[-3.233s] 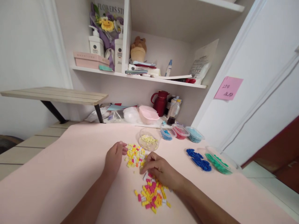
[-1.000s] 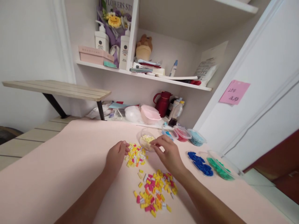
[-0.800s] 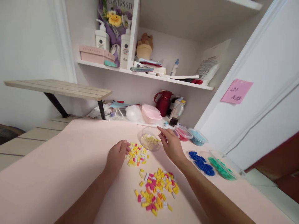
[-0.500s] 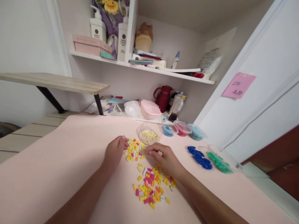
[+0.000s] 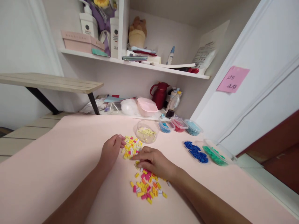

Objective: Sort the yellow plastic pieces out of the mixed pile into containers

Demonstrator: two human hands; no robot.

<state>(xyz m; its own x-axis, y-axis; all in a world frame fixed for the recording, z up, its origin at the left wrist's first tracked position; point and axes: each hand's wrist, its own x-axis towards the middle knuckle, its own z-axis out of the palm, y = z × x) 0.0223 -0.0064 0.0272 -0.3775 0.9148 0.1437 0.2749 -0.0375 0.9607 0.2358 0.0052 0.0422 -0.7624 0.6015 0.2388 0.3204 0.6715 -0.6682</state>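
Because only a narrow gap parts the far heap of small yellow, white and pink plastic bricks from the near scatter of yellow, magenta, orange and white plastic bricks, a careless sweep of my wrist could run the two together on the pink-covered tabletop. My left hand lies relaxed, thumb and half-extended fingers a little apart, at the left edge of the far heap; a twitch there might scatter its pieces. My right hand, well apart from the left, overhangs part of the near scatter, so a dragging palm could shift bricks I can't see. Its thumb and index finger are close to a yellow brick, but I can't tell whether they grip it; so small a piece would slip easily. The round clear plastic dish of pale yellow pieces stands just behind the far heap, and knuckles catching its rim could tip it.
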